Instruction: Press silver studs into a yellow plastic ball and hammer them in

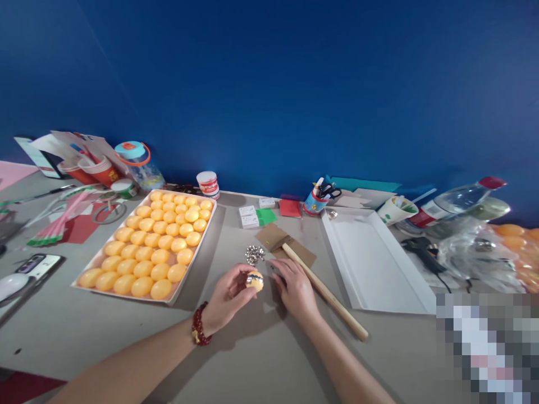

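Observation:
My left hand [229, 297], a beaded bracelet at its wrist, is closed around an orange-yellow ball [256, 285] with a shiny silver band. Just beyond it, a small heap of shiny silver metal pieces [254, 255] lies on the grey table. My right hand [295, 289] is low over the table to the right of the heap, its fingers stretched out and the thumb apart. A tiny dark bit shows near those fingertips, too small to name. Beside the right hand, a wooden stick [332, 297] slants across brown cardboard [301, 252].
A shallow box of orange balls [179, 294] stands at left; a white tray [362, 264] is at right. Small white boxes [248, 217], green paper [266, 217], red paper [290, 208] and a pen cup [315, 203] stand behind. A glue gun [425, 255] lies far right.

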Available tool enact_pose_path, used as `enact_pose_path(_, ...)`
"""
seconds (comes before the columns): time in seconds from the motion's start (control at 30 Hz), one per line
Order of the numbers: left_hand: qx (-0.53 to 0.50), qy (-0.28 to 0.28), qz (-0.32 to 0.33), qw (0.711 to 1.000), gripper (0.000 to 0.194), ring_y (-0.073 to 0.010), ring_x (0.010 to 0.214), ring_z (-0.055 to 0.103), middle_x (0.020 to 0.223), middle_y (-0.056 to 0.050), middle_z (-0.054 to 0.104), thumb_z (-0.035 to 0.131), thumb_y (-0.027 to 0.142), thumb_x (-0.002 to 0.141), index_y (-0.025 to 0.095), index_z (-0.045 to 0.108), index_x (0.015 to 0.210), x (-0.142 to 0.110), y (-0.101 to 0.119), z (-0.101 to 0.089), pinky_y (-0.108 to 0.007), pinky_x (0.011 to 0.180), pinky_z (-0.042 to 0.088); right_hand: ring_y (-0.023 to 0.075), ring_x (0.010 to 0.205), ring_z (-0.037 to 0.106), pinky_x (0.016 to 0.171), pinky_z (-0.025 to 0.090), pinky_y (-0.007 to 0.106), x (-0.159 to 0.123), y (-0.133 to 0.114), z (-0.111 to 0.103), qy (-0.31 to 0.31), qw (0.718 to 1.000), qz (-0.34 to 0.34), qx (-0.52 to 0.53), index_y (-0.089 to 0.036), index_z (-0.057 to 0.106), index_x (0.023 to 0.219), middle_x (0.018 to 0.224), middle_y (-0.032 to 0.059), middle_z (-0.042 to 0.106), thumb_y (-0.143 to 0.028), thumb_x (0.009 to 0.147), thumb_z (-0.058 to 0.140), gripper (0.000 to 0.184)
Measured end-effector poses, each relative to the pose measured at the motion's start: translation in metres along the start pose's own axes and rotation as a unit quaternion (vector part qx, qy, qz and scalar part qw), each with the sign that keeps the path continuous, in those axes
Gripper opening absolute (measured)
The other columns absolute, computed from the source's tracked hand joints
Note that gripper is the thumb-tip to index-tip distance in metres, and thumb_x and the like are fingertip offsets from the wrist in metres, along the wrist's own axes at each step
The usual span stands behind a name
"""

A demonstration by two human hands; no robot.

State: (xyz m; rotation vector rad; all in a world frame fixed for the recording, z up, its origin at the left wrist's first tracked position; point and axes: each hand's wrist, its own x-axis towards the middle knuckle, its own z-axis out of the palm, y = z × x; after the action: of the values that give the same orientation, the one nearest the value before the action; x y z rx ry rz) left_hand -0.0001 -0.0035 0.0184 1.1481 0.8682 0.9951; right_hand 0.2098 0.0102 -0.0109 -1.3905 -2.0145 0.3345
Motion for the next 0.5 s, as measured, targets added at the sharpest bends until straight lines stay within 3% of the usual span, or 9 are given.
enact_pose_path(0.27,0.001,-0.013,-0.009,1.0,0.034,-0.0128,0.076,0.063,0.095,-0.005,0.065,0.072,0.031,0.084,0.018,0.058,0.112,-0.0008,-0.0033,-0.0006,-0.027,0.074,0.056,0.0259,0.088,0.065,0.082,0.052,0.041,0.0037,-0.005,-0.0049,-0.002,1.0,0.017,0.022,-0.021,0.069,0.089,0.091,0.0094,0.07,-0.018,0.095,0.05,0.02)
enact_pose_path(0.5,-0.018,-0.018,-0.003,1.0,0.035,-0.0147,0.081,0.063,0.096,-0.006,0.066,0.073,0.031,0.083,0.018,0.06,0.112,-0.001,-0.0055,-0.0008,-0.029,0.076,0.059,0.0252,0.088,0.069,0.082,0.053,0.039,-0.002,-0.0102,-0.0076,-0.004,0.991,0.07,0.116,-0.022,0.066,0.087,0.092,0.0071,0.075,-0.018,0.09,0.053,0.014)
